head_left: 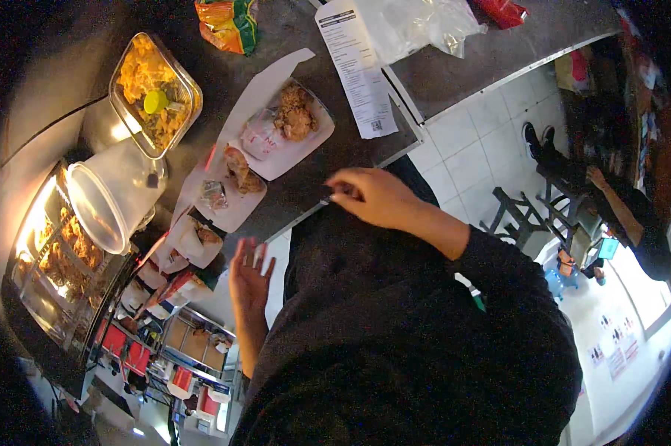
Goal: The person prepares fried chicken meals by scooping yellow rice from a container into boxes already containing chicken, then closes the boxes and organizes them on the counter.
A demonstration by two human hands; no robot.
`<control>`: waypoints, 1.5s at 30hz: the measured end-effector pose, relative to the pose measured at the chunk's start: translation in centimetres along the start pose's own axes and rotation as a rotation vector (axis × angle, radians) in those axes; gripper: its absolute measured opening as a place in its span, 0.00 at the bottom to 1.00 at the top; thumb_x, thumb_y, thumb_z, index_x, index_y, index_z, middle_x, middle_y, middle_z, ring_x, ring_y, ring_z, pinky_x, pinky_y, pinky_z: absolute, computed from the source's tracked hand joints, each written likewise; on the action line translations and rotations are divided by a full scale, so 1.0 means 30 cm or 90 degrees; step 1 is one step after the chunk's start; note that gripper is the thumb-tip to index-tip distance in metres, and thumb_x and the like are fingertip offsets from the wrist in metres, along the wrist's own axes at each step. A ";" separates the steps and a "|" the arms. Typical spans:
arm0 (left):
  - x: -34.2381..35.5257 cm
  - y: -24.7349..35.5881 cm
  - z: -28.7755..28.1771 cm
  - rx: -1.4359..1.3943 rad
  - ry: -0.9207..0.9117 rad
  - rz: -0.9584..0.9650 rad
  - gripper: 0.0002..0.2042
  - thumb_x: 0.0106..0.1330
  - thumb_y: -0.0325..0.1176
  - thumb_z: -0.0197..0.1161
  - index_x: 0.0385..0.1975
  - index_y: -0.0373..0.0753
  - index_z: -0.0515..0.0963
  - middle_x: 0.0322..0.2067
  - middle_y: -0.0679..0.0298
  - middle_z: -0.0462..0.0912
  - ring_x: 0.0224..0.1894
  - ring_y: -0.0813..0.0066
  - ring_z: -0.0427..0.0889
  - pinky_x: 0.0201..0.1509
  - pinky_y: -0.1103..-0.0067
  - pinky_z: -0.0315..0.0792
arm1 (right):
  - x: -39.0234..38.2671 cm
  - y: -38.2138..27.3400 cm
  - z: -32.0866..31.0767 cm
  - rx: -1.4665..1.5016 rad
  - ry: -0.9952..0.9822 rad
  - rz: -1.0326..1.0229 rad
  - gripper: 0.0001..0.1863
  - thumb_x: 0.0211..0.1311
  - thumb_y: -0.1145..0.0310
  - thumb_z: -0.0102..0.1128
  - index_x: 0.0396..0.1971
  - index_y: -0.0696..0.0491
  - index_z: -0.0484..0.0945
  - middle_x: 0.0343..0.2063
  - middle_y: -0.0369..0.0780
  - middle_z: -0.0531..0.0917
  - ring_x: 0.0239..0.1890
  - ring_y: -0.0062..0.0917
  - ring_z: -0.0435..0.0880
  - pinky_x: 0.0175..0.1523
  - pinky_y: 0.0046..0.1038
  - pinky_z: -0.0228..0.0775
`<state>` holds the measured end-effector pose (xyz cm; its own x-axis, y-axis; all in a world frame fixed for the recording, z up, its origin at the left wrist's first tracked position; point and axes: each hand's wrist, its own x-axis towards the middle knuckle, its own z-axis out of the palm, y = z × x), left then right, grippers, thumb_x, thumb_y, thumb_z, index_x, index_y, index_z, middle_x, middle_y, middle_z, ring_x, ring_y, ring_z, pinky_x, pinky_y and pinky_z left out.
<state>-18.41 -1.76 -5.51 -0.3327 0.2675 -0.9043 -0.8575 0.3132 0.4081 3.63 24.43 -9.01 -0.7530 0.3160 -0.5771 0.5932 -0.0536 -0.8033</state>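
Head view: my left hand [250,279] was spread, empty; my right hand [380,199] half-curled, hold unclear. Boxing step, I judged; the open chicken box [294,154], eleven o'clock, untouched, called for reaching forward.

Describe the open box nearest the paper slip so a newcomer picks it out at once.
On the dark counter, find the long printed paper slip. Just left of it sits an open white box. Its neighbour box, lower left, has a small clear packet; this one holds a craggy fried piece beside a larger pale wrapped bundle.
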 end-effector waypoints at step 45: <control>0.179 -0.268 -0.365 0.105 0.150 -0.039 0.23 0.71 0.47 0.50 0.59 0.40 0.66 0.60 0.58 0.70 0.60 0.62 0.70 0.61 0.64 0.67 | 0.014 0.392 -0.336 -0.601 0.448 0.203 0.35 0.59 0.55 0.58 0.66 0.42 0.60 0.68 0.40 0.53 0.71 0.41 0.50 0.60 0.66 0.55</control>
<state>-17.59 -12.83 -15.02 -0.3802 0.0303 -0.9244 -0.8099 0.4717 0.3486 13.17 33.49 -17.22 -0.3915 0.8739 -0.2881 0.9174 0.3950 -0.0484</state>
